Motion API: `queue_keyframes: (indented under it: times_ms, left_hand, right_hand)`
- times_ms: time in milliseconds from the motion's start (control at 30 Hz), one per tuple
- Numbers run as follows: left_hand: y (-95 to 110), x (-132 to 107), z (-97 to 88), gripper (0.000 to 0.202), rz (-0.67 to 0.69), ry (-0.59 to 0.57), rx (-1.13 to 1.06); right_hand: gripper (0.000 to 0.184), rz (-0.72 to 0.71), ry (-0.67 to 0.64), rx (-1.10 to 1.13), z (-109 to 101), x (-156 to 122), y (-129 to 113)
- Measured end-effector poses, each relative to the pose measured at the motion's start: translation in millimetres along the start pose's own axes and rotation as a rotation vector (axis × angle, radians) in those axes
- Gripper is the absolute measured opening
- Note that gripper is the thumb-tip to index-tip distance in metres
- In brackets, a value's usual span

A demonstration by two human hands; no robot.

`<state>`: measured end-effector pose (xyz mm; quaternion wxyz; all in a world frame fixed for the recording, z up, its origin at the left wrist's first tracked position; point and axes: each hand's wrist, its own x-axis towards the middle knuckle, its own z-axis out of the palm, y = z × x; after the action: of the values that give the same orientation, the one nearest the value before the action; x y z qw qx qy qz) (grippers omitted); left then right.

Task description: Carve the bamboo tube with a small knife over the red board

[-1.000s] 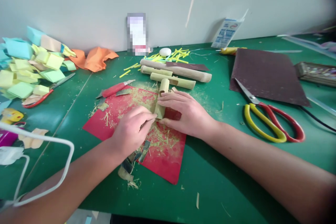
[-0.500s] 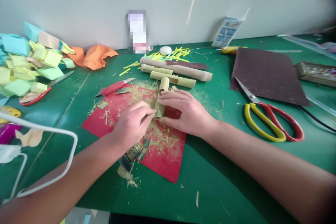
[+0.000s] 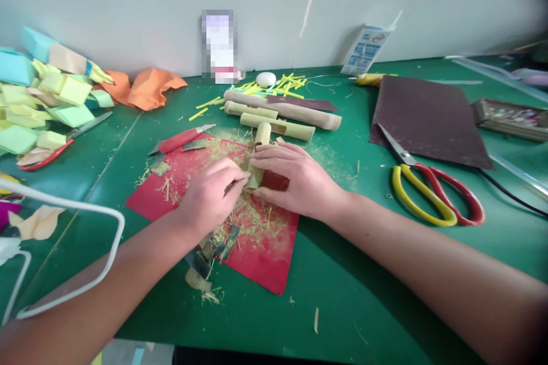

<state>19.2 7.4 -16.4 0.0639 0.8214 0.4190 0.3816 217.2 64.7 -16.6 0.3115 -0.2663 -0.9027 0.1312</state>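
From where I stand, the green worktop carries everything, and a red sheet lies on it, one corner pointing at the near edge. Off to the right, nearer the worktop's right edge, large scissors lie well clear of both elbows, a good place for them. The two hands are close together over the sheet's far half. The right hand is clamped on the bamboo piece, which reaches out past the sheet's far edge. The left hand has thumb and forefinger pinched together at its near end; whether they hold the rim or something thin, I can't tell. I'd pin the tube flat so it can't roll, work lightly, and mind splinters at the rim. The red-handled knife sits by the sheet's far-left edge; dark offcuts spill over the near-left edge.
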Motion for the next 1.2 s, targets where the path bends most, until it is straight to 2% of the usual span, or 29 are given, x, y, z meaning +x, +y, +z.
queue_keyframes:
  times_ms: [367, 567, 633, 767, 967, 1200]
  left_hand:
    - [-5, 2, -0.7, 0.011, -0.015, -0.023, -0.019]
    - [3, -3, -5.6, 0.013, 0.021, -0.037, -0.021]
    - [6, -4, -7.1, 0.014, 0.023, -0.059, -0.014]
    - [8, -7, -7.6, 0.015, 0.023, -0.091, -0.027]
    - [0, 3, -1.9, 0.016, 0.026, -0.064, -0.022]
    - [4, -1, -2.7, 0.015, 0.048, -0.116, 0.011]
  right_hand:
    - [0.038, -0.013, 0.003, -0.009, 0, 0, 0]
    - [0.034, -0.075, -0.018, 0.003, -5, -3, -6]
    - [0.039, -0.066, -0.027, 0.005, -5, -3, -8]
    - [0.061, 0.032, -0.022, -0.028, -5, -4, -7]
    - [0.056, 0.051, -0.040, -0.017, -4, -5, -1]
    - [0.059, 0.049, -0.050, -0.046, -5, -7, 1]
